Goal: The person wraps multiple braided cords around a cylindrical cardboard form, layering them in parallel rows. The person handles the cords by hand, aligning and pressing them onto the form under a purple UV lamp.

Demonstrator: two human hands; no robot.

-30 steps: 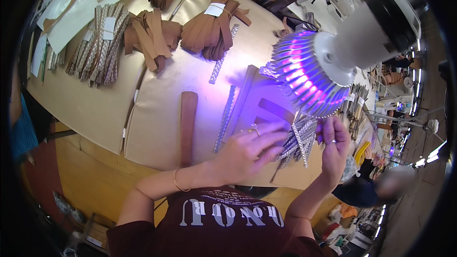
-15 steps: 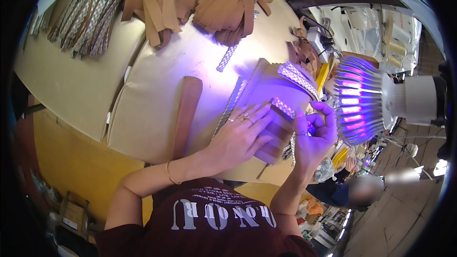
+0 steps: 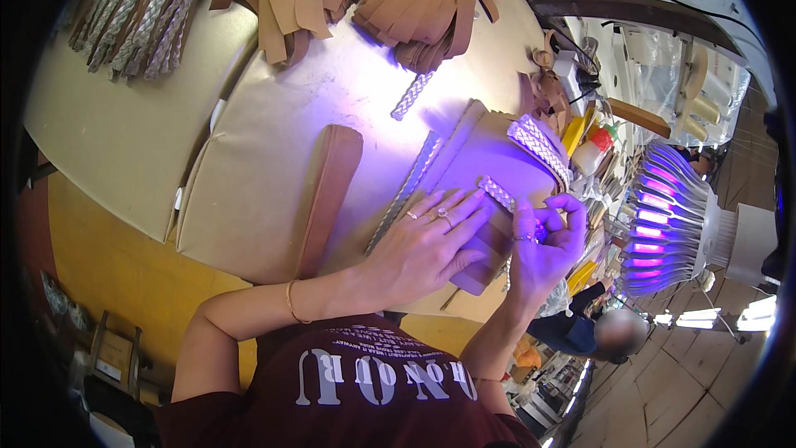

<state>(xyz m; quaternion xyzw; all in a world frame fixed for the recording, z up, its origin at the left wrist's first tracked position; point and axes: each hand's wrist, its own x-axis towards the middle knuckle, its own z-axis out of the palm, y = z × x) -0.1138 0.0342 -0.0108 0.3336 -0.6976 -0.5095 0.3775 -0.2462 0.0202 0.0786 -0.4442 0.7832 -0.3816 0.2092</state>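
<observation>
My left hand lies flat, fingers stretched out, over a stack of brown strips. Its fingertips reach the lower edge of a short silvery braided strip. At that strip's right end my right hand is closed, thumb and fingers pinched together on the strip; part of the grip is hidden by the fingers. Beneath both lies a flat tan piece. A longer braided strip rests left of it, and braided strips lie at its upper right. Violet light falls over the work.
A finned lamp glows violet close on the right. A brown strip bundle lies left on the cream table. Bundles of tan strips and braids lie at the back. A red-topped bottle stands right. Another person is beyond.
The whole view has shifted, so the lamp appears farther right and the red-topped bottle shows. Both hands keep nearly the same pose on the braided strip and the brown strips.
</observation>
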